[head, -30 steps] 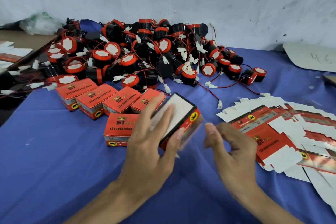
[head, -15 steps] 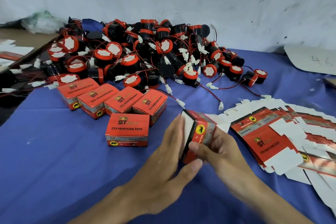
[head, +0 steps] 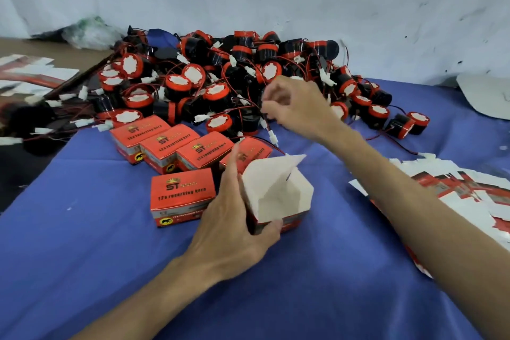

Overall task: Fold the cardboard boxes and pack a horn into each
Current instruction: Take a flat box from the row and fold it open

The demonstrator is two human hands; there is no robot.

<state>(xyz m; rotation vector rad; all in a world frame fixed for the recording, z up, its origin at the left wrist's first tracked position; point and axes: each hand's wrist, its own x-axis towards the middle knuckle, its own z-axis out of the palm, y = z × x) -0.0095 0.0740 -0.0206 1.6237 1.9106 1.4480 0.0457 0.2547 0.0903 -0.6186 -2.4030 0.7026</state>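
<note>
My left hand (head: 229,229) grips the left side of a folded red cardboard box (head: 278,193), thumb on its near wall. The box stands upright on the blue cloth with its top flaps open and its white inside showing nothing in it. My right hand (head: 298,107) is stretched out over the front of the pile of red-and-black horns (head: 193,80). Its fingertips pinch a thin red and black wire, and the wire's white connector (head: 272,136) hangs below the fingers. Which horn the wire belongs to is hidden.
Three closed red boxes (head: 165,141) stand in a row in front of the pile, one more behind my left hand and another (head: 182,196) beside the open box. Flat box blanks (head: 469,190) lie at the right under my forearm. The blue cloth (head: 110,270) covers the table.
The box has been stood upright with its top open, now held by my left hand alone. My right hand let go of it and reached up to the horn pile.
</note>
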